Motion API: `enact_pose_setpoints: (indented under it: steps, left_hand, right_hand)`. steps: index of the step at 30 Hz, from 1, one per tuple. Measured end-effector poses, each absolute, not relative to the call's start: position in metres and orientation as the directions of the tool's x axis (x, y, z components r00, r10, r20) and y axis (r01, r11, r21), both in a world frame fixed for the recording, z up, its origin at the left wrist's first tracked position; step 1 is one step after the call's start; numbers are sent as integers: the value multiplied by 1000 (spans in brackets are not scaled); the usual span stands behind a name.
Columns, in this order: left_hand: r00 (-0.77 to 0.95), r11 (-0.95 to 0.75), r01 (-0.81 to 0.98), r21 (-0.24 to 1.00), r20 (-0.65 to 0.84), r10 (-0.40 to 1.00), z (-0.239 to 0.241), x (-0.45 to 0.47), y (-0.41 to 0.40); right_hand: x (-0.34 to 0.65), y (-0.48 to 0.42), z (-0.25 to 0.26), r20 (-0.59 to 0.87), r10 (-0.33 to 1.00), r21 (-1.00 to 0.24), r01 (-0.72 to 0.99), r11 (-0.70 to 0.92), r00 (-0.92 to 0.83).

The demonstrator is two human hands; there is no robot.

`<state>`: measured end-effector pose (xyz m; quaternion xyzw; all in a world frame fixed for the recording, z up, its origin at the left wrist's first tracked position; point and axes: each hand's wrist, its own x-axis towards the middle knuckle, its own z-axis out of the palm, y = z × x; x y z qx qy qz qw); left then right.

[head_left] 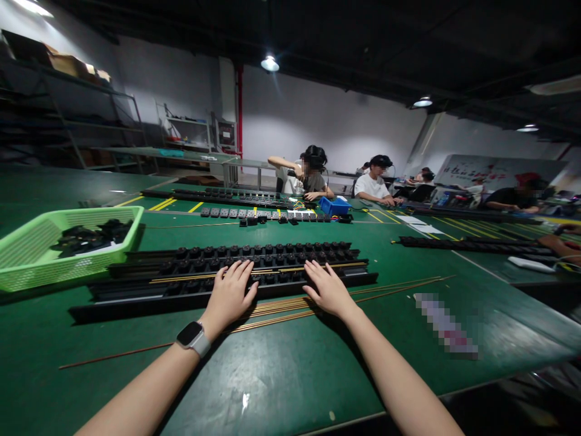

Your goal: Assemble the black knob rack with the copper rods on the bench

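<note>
Black rails (149, 304) lie under both hands (230, 295) (329, 290), fingers (244, 270) spread, apparently touching them.

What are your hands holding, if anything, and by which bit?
Nothing, it seems: the left hand and right hand are open, palms down, over the black rails, not gripping them.

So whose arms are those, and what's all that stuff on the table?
These bare arms belong to a person, not a robot; this one picture comes from a camera on that person's head. The left hand, with a smartwatch at its wrist, and the right hand spread over long black rails; neither seems to grip anything. Thin brass-colored rods lie along the rails and on the green tabletop. The light-green plastic basket on the left holds black parts. Other people are farther back.
</note>
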<state>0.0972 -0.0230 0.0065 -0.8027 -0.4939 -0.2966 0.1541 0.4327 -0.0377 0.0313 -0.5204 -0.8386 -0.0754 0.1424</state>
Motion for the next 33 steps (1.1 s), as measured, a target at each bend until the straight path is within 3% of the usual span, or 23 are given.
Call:
enact_pose_setpoints:
  steps: [33]
  left_hand:
    - [330, -462, 886, 45, 637, 697, 6, 99, -22]
  right_hand:
    - [380, -34, 15, 392, 761, 48, 838, 543, -516]
